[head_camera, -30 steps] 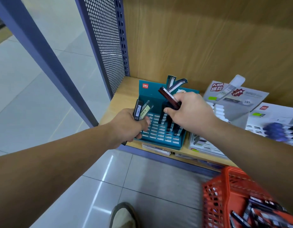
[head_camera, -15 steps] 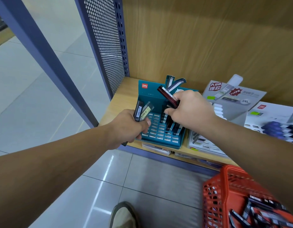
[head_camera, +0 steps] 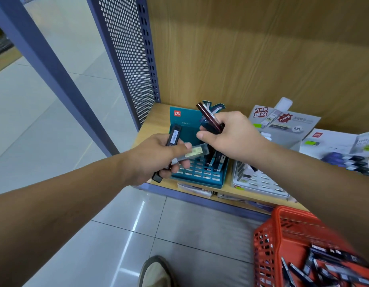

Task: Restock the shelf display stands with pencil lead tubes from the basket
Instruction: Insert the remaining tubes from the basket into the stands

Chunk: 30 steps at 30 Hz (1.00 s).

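The left grip (head_camera: pixel 156 160), at the middle of the frame, is curled round two tubes. A black tube (head_camera: pixel 174 135) stands nearly upright out of its top. A clear grey tube (head_camera: pixel 195 152) is pinched under the thumb and points toward the right of the frame. Just to the right and a little higher, the right grip (head_camera: pixel 235 137) is closed on a dark red tube (head_camera: pixel 208 118), which tilts with its top toward the upper left. The clear grey tube's tip reaches close under the right thumb; whether it touches, I cannot tell.

Both grips hover over a teal stand (head_camera: pixel 200 181) on the wooden shelf (head_camera: pixel 153 125). A few dark tubes (head_camera: pixel 217 161) stand in slots on its right side, and rows of slots in front show open. Beside it on the right sits a white stand (head_camera: pixel 262 183) with a printed card (head_camera: pixel 283 121) behind it.

A perforated blue panel (head_camera: pixel 127 59) walls the shelf's left end. At the lower right of the frame a red basket (head_camera: pixel 268 245) holds a loose, blurred heap of tubes (head_camera: pixel 324 270). A shoe (head_camera: pixel 156 272) shows at the bottom edge on the tiled floor (head_camera: pixel 117 224).
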Motion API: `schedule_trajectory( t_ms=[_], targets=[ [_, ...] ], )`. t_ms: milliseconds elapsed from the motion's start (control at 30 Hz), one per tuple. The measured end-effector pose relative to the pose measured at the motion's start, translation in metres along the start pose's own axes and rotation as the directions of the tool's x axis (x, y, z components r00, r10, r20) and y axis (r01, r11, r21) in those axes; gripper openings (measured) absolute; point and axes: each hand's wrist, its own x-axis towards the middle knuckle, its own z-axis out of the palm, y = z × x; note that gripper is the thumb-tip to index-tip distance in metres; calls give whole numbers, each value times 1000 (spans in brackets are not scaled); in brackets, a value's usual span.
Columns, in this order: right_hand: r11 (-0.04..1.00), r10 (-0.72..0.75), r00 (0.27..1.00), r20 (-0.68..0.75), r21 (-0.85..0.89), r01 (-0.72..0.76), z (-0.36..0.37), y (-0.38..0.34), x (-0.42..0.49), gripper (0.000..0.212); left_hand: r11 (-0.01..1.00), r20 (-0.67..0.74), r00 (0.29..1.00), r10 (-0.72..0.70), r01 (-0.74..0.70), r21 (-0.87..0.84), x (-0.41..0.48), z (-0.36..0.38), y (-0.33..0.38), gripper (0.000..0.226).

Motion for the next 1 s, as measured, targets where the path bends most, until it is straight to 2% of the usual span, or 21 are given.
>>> schedule_trajectory(
  t_ms=[100,233,433,533,700,733,800,933,1000],
  targets=[
    [988,26,990,138,145,-47,-13,-4,-14,21,997,8,999,40,-39,-67,-9,5,17,17],
    [945,123,959,256,263,-192,-44,3,-41,15,995,-9,998,68,-68,-68,-18,18,33,27],
    [866,287,940,186,370,-337,-91,32,-78,11,988,-27,990,141,-143,-51,-21,53,61,6],
    [814,310,937,160,465,-349,-106,42,-92,16,982,-26,987,157,-159,-106,-21,82,80,14],
    [669,384,911,150,635,-387,-129,49,-101,11,935,34,981,191,-171,-310,-18,118,109,23],
    [651,398,904,159,645,-400,-133,51,-104,10,936,56,977,207,-181,-302,-18,124,113,19],
    [631,416,886,207,636,-445,-139,55,-112,12,959,76,968,241,-225,-173,-18,135,115,10],
    [632,412,863,292,592,-501,-139,67,-125,23,961,38,964,265,-267,67,-16,154,118,21],
    [629,408,872,271,609,-484,-134,75,-129,22,956,0,963,269,-267,119,-13,164,118,22]
  ],
)
